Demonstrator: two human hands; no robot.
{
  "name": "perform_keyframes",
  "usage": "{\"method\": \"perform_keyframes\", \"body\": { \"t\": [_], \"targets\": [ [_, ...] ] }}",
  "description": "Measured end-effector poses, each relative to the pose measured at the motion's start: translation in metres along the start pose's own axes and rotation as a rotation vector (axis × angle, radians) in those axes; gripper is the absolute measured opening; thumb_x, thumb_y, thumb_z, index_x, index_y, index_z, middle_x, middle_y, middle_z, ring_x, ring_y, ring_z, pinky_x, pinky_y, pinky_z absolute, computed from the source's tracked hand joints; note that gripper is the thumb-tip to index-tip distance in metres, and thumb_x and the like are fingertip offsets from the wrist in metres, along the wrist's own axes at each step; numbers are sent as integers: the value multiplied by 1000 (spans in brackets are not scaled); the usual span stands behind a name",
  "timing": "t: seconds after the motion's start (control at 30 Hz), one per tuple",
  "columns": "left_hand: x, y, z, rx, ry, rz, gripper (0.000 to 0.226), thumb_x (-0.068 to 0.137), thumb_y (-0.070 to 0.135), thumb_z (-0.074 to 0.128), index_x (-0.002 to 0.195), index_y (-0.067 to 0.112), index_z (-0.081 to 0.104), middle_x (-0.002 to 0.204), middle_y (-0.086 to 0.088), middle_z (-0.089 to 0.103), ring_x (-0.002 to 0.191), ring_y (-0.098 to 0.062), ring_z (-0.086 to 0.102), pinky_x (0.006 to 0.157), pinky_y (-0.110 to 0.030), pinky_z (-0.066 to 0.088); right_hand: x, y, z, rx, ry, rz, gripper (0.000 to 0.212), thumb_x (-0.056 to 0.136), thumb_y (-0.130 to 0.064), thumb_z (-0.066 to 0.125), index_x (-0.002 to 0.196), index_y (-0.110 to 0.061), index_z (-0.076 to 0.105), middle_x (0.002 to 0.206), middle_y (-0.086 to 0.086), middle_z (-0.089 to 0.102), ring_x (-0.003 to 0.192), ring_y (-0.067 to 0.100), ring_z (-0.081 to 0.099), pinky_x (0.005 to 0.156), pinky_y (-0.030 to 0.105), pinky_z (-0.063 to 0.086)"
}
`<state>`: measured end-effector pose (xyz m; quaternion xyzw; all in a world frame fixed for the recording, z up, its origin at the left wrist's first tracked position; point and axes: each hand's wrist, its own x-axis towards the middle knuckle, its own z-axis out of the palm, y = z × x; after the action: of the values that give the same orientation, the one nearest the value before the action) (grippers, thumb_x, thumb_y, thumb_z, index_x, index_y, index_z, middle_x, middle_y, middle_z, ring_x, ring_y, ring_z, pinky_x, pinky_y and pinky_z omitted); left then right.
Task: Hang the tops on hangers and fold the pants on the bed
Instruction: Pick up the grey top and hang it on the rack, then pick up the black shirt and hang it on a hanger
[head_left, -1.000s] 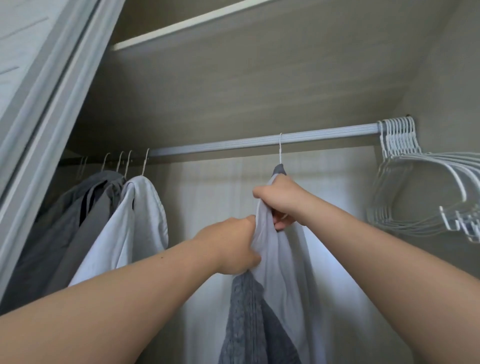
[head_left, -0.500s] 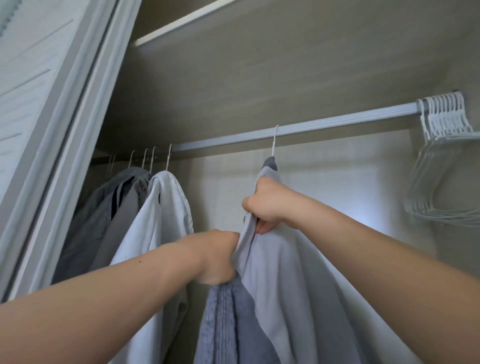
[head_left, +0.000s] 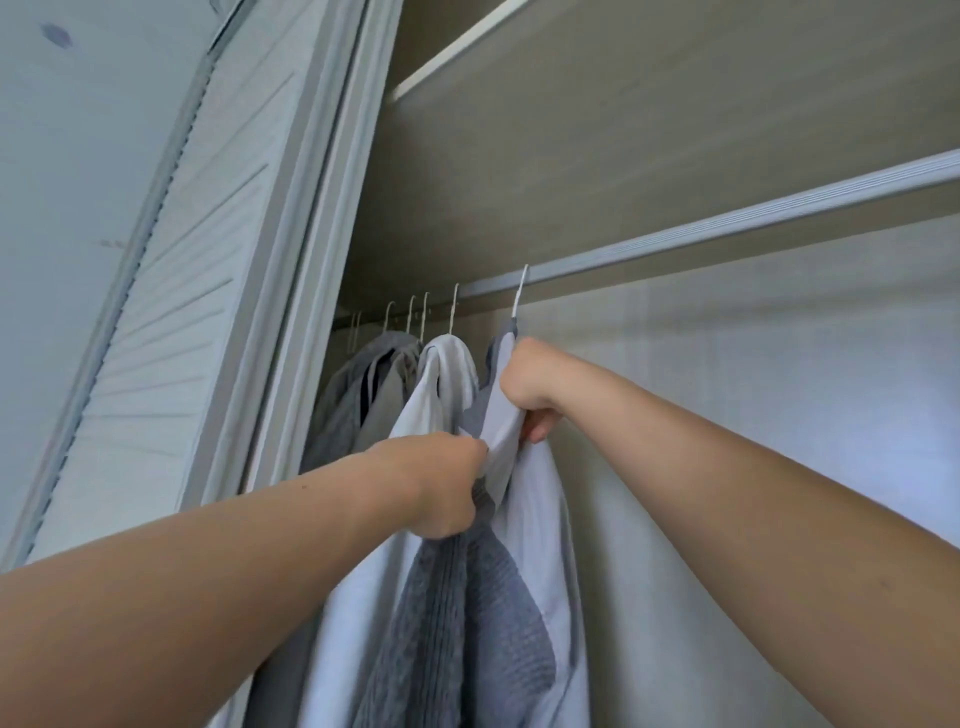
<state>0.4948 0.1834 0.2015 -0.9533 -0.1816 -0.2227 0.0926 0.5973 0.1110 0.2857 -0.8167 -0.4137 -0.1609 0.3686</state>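
Hanging from the rail (head_left: 727, 223) by the white hook of its hanger (head_left: 519, 292), the pale top (head_left: 543, 525) sat toward the rail's left end, inside the open wardrobe. A grey knit layer (head_left: 441, 623) showed between its front edges; whether that was part of the same garment could not be told. The right hand (head_left: 524, 387) was fisted round the pale cloth just under the hook, at the collar, with fingers curled tight into the fabric. The left hand (head_left: 441, 488) sat lower and a little to the left, its fingers clenched on the front edge of the top where pale cloth met grey knit. Both forearms reached up from the bottom corners of the view.

Just left of it hung a white top (head_left: 447, 379), almost touching, and beyond that several grey tops (head_left: 363, 395) packed close, each on its own white hook. A shelf board (head_left: 623, 114) ran above the rail, and a louvred wardrobe door (head_left: 182, 322) stood at the left.
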Motion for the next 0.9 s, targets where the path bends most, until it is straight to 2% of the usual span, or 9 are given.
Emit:
{"method": "perform_keyframes", "body": {
  "t": [0.1,0.17,0.27,0.37,0.43,0.53,0.63,0.73,0.9],
  "targets": [
    [-7,-12,-2,-7,-26,-43,24,89,17,54,113,15,48,104,-6,57,95,-29,59,82,-41,54,17,-7,11,-51,-26,-21,9,95,-1,51,96,5,59,79,17,64,57,22,64,64,37,62],
    [-9,-18,-3,-10,-40,-67,23,89,15,53,112,15,49,105,-8,58,95,-30,61,82,-42,56,24,-12,16,-74,-46,-37,18,95,-1,50,77,-4,51,83,18,65,58,25,64,67,40,63],
    [-12,-25,-4,-5,-47,-81,20,90,12,52,110,15,48,99,-7,57,90,-29,62,77,-41,55,25,-11,21,-67,-44,-46,22,96,-3,49,75,-8,49,77,17,64,55,27,64,54,35,61],
    [-21,-27,-5,-34,-27,-68,23,91,11,52,114,15,48,101,-8,58,92,-28,62,79,-42,56,17,2,25,-6,-43,-47,14,100,-11,45,96,0,54,89,26,67,62,33,67,52,38,60],
    [-32,-28,-4,-86,-13,-61,29,94,13,53,121,15,48,105,-7,60,94,-27,63,83,-44,57,8,14,27,-14,-11,-123,24,100,-19,50,117,-2,53,104,23,67,79,38,68,68,46,61],
    [-58,-35,0,-137,58,-45,37,97,22,53,132,19,42,113,-4,61,97,-24,61,85,-42,55,-19,28,35,-28,20,-257,41,97,-26,58,134,-13,48,128,11,63,112,30,62,97,44,50],
    [-100,-50,4,-153,160,-14,32,98,31,52,128,23,42,103,1,63,92,-20,61,84,-43,54,-55,34,49,-17,-29,-316,64,97,-33,58,153,-22,29,155,3,41,139,23,43,115,41,36],
    [-157,-70,8,-141,250,-26,26,98,37,52,120,26,46,107,5,61,95,-17,58,84,-39,52,-95,30,69,-61,-57,-375,70,99,-43,53,158,-28,18,164,-5,21,149,19,25,117,37,26],
    [-276,-109,15,-94,259,-186,38,98,55,44,131,35,44,133,14,50,113,-10,52,93,-36,50,-177,-9,118,-67,-130,-481,66,100,-55,40,157,-38,11,167,-12,8,153,13,6,124,46,10]
  ]
}}
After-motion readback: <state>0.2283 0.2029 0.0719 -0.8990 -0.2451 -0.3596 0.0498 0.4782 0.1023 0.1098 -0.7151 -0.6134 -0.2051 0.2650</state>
